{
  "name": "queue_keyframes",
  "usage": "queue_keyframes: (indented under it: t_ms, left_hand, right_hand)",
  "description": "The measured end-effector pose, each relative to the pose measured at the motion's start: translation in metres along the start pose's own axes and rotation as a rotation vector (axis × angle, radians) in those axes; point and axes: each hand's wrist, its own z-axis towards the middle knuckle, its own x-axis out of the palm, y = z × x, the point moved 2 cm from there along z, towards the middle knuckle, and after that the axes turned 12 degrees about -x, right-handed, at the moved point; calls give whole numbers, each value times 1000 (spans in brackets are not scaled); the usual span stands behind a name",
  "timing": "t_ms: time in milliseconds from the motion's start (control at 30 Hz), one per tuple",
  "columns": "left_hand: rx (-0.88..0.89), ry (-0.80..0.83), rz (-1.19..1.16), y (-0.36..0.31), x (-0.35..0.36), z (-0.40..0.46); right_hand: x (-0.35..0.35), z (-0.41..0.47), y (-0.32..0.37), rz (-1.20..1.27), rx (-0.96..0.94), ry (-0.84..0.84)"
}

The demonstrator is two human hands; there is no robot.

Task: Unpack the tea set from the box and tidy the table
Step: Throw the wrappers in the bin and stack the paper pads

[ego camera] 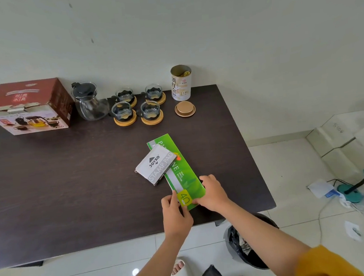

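both hands [192, 203] gripping green envelope pack [181, 173] under stamp pad [156, 164]

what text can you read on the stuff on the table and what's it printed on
"JOYKO" and "STAMP PAD": grey stamp pad box.
"40", "YOUR OFFICE SOLUTION": green paper pack that both hands hold; its large title is partly covered.
Chinese characters on the tea canister and red tea set box: too small to read.

Both hands [176, 213] [212, 193] on green pkt [186, 181], stamp pad [156, 165] atop
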Motion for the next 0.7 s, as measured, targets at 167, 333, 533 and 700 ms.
queue_keyframes:
  t_ms: [167,333,533,700]
  left_hand:
    - [-7,33,-1,0,-2,2]
    - [-106,12,-124,-1,-8,3]
    - [-347,-319,-148,-5,-42,42]
    - [-391,-280,-13,-15,-76,95]
  right_hand:
    - [0,2,-1,50,8,-2]
    - [-3,3,0,17,34,60]
    - [-6,29,33,104,14,-90]
    - [4,60,68,350,15,12]
